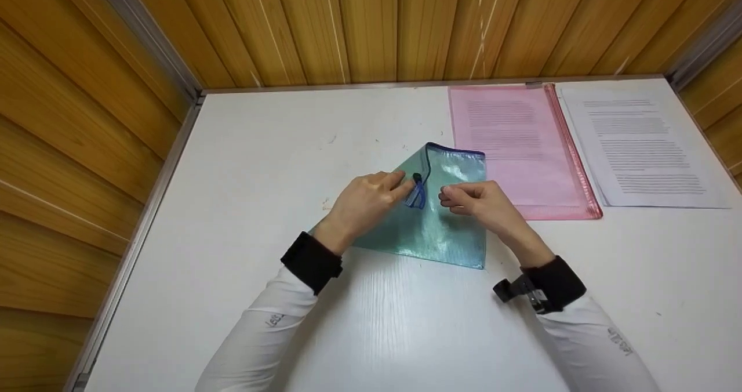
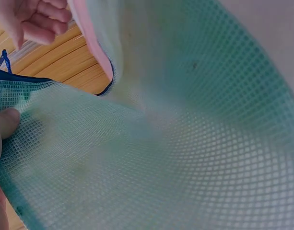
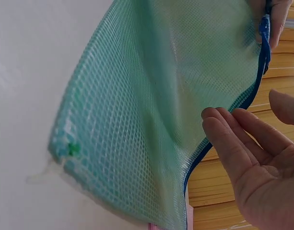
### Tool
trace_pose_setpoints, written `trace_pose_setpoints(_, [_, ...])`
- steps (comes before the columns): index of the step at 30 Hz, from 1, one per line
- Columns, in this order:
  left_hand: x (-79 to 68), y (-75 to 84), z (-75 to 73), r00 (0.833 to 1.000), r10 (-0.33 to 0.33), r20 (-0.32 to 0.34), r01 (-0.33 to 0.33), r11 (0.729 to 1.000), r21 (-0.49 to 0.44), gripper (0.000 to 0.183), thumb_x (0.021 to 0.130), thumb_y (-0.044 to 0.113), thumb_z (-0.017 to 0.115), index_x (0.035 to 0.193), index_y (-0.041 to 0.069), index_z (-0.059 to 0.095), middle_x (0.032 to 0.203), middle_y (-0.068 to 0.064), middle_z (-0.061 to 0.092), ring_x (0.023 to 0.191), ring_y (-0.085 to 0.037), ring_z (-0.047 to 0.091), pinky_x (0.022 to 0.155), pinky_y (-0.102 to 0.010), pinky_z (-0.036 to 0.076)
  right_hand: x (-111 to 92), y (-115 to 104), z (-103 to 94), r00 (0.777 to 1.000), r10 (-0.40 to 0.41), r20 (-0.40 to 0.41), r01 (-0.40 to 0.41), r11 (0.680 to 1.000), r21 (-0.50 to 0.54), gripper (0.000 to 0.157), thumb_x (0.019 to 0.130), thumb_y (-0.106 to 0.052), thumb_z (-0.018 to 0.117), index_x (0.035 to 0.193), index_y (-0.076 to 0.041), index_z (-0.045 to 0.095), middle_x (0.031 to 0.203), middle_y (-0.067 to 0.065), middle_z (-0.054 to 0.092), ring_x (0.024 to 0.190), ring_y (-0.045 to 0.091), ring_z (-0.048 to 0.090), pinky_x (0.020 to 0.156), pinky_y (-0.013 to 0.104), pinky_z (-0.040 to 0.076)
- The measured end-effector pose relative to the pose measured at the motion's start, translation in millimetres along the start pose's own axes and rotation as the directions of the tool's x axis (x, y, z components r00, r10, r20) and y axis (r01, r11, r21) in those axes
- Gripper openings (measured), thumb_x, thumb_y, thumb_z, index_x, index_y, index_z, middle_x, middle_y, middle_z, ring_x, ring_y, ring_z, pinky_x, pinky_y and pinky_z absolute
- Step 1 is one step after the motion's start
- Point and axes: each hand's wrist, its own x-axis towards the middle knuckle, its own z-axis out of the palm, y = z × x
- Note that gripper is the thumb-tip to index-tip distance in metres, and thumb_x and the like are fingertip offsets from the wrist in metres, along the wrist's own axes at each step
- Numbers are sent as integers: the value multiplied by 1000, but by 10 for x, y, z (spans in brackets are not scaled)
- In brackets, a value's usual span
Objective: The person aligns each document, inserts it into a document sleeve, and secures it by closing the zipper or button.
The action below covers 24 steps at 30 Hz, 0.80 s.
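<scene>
A green mesh zip pouch (image 1: 452,235) stands partly lifted off the white table, its dark blue zip edge (image 1: 455,148) uppermost and bowed. My left hand (image 1: 368,200) grips the pouch at its left part, close to the blue zip pull loop (image 1: 415,198). In the left wrist view the thumb (image 2: 7,122) presses on the mesh just under the zip. My right hand (image 1: 478,206) is in front of the pouch's right half, holding nothing. The right wrist view shows its fingers (image 3: 228,143) loosely extended beside the zip edge, thumb apart from them.
A pink zip pouch (image 1: 504,192) with a printed sheet inside lies behind on the right, partly overlapped by the green pouch. Right of it lie loose printed sheets (image 1: 643,148). Wood-patterned panels (image 1: 371,26) border the white table (image 1: 261,148) at the back and sides.
</scene>
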Motion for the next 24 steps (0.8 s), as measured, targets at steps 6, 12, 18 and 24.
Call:
trace_pose_setpoints(6, [-20,57,57,997,42,67,-42,999,-5,26,94,8,63,117,15,73,112,-7,75,93,-20,75,77,-28,61,29,-7,115,999,23,47,-21,999,-40,51,98,-37,62,127,5,64,121,24,69,112,31,69,93,32,58])
trace_pose_setpoints(12, [-14,79,65,996,26,84,-24,999,-30,27,95,9,63,118,15,73,113,-7,75,94,-20,75,77,-28,61,79,11,227,997,33,67,-29,998,-58,45,96,-36,65,121,1,69,116,21,72,103,25,72,89,34,59])
trace_pose_setpoints(18, [-37,52,114,999,13,30,-12,999,-44,23,94,8,64,114,14,74,106,-5,75,85,-18,74,71,-26,60,89,38,276,996,60,59,-57,997,-45,45,94,-38,67,121,-2,70,115,17,73,98,17,72,86,29,58])
trace_pose_setpoints(24, [-33,26,136,1000,-9,-25,7,998,-59,20,93,7,64,109,13,75,101,-5,75,79,-17,73,66,-25,59,70,28,315,994,-51,96,61,993,-105,41,94,-35,67,124,-8,70,123,11,71,109,14,66,92,24,51])
